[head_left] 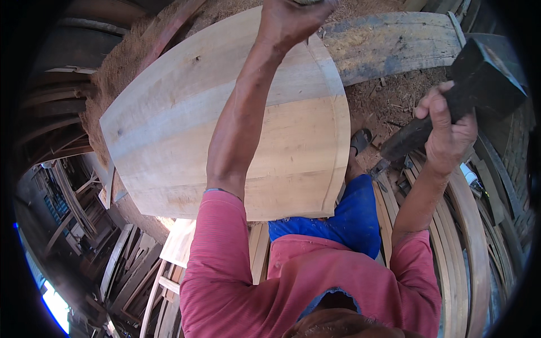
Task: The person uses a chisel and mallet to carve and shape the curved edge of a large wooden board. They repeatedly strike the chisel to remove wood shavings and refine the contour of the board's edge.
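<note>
My right hand (451,129) is wrapped round a dark mallet (487,81), close to its heavy block-shaped head. The mallet is raised on the right, its thick handle slanting down to the left. At the top edge of the view my left hand (296,22) is closed over the far side of a wide wooden panel (225,146). Its fingers are partly cut off by the frame, so what it grips cannot be made out. Pale and built of joined boards, the panel has curved edges and a raised rim along its right side. It lies in front of my body.
A weathered curved board (394,45) lies beyond the panel at the far right. Long wooden strips (445,242) run along my right side. Stacked planks (132,259) fill the lower left. Sawdust and shavings (389,101) cover the ground by my sandalled foot (361,141).
</note>
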`<state>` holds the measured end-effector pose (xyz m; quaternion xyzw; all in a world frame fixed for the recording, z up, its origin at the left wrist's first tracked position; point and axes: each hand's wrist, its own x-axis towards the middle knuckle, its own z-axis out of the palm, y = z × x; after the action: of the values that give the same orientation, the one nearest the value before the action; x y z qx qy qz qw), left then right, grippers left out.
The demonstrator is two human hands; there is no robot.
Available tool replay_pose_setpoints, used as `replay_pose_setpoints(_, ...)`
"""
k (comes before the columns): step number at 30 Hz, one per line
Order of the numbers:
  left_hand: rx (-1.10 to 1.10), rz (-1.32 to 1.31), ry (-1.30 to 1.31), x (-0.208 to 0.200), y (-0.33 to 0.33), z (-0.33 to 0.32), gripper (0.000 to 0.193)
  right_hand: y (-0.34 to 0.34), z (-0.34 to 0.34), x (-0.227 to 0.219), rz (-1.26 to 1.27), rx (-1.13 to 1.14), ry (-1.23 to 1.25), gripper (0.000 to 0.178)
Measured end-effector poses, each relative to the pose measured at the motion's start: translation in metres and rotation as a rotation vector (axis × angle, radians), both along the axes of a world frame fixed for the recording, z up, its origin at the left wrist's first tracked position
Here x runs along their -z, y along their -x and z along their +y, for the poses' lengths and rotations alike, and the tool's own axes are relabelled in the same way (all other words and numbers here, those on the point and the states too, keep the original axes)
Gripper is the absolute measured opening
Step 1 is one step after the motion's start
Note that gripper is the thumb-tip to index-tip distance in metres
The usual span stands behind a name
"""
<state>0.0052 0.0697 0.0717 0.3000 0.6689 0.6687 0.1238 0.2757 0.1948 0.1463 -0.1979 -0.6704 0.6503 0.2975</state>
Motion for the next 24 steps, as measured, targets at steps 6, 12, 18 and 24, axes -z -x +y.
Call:
replay_pose_setpoints(6, -0.024, 0.047, -0.055, 0.009, 0.014, 0.01, 0.016, 0.027, 0.0, -0.034, 0.173, 0.082, -0.191, 0.02)
replay_pose_setpoints(12, 0.003, 0.039, 0.014, 0.024, -0.001, 0.006, 0.017, 0.017, -0.001, -0.042, 0.185, -0.029, -0.154, 0.029)
replay_pose_setpoints(18, 0.014, -0.039, -0.013, 0.028, -0.005, 0.004, 0.02, 0.024, -0.009, -0.045, 0.244, 0.018, -0.198, 0.024)
replay_pose_setpoints(24, 0.012, -0.01, -0.008, 0.021, -0.006, 0.007, 0.02, 0.021, -0.007, -0.047, 0.237, 0.03, -0.189, 0.023)
